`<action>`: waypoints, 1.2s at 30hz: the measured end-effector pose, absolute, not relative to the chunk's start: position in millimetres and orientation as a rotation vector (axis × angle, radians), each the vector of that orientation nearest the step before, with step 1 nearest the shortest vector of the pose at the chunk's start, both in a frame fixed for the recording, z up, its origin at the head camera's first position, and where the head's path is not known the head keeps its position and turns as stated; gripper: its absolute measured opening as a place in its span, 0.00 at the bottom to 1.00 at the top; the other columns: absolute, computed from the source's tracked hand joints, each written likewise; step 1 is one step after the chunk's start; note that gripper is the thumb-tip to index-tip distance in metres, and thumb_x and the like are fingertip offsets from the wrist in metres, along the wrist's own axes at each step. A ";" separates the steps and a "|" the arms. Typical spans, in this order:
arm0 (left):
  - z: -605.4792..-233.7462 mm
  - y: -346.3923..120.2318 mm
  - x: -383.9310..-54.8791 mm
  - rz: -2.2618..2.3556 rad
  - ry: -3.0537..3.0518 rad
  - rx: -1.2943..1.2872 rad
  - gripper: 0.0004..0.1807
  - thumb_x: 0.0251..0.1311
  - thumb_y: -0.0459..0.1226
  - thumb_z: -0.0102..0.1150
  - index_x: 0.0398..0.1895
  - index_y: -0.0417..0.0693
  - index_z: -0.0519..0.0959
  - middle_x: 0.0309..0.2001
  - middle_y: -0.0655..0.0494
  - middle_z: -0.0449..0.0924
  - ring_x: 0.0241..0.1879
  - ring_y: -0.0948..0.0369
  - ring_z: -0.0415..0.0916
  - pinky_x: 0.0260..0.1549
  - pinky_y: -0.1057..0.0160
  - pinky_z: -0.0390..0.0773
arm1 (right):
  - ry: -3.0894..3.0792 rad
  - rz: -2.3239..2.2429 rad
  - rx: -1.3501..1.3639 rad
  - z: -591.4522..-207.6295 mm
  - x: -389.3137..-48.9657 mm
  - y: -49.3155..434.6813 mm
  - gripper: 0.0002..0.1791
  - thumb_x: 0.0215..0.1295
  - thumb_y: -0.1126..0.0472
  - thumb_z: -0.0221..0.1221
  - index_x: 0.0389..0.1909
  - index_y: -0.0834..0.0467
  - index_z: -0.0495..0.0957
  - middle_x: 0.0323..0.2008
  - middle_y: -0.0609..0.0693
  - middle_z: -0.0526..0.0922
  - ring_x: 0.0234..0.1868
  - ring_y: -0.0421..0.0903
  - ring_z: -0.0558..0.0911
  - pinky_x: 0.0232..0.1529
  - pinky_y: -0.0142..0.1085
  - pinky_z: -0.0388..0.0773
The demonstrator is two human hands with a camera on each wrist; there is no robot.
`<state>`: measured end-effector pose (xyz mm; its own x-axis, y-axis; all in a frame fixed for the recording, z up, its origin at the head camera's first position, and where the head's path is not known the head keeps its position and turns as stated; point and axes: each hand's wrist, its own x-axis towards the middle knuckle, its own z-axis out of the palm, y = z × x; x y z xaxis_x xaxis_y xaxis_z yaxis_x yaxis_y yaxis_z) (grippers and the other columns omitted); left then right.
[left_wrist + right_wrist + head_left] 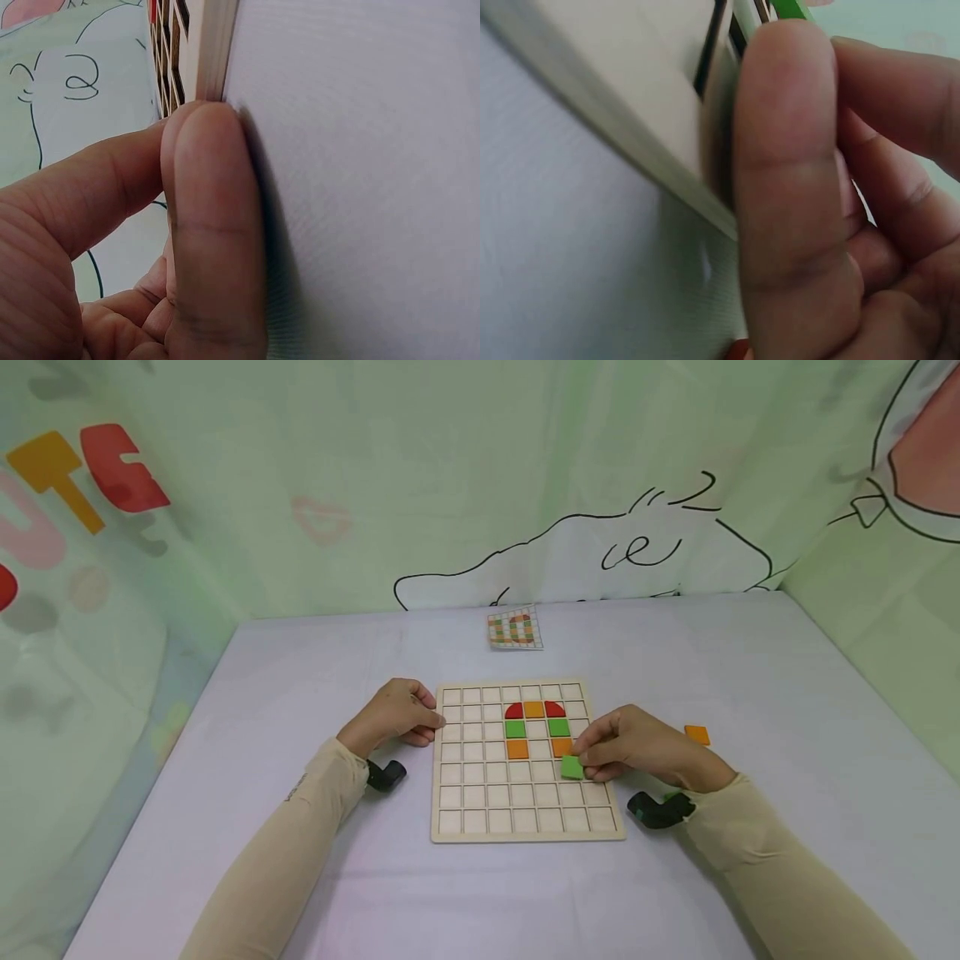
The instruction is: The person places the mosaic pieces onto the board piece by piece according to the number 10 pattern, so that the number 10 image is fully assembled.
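Observation:
A wooden grid board lies on the table. My left hand holds its left edge, with thumb and forefinger meeting there; the left wrist view shows the thumb against the rim. Over the right part of the grid, my right hand pinches a green square tile, just below an orange tile. Only a green sliver shows past the fingers in the right wrist view. Set in the grid are two red rounded tiles, an orange tile between them, and green and orange tiles below.
A small pattern card stands behind the board. Beyond the right hand lies a loose orange tile, and a green piece is partly hidden by the right wrist. A printed curtain rises at the table's back edge.

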<state>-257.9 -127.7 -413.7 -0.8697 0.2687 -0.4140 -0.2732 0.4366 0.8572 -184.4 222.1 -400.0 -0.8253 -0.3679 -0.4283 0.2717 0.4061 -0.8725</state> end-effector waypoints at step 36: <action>-412.4 -127.0 -257.7 1.435 2.201 -0.007 0.16 0.61 0.26 0.70 0.46 0.35 0.73 0.31 0.48 0.82 0.22 0.63 0.80 0.26 0.66 0.87 | 2.364 -1.400 -0.008 -387.2 -179.4 259.7 0.19 0.73 0.59 0.64 0.56 0.69 0.80 0.39 0.54 0.86 0.36 0.46 0.84 0.40 0.34 0.88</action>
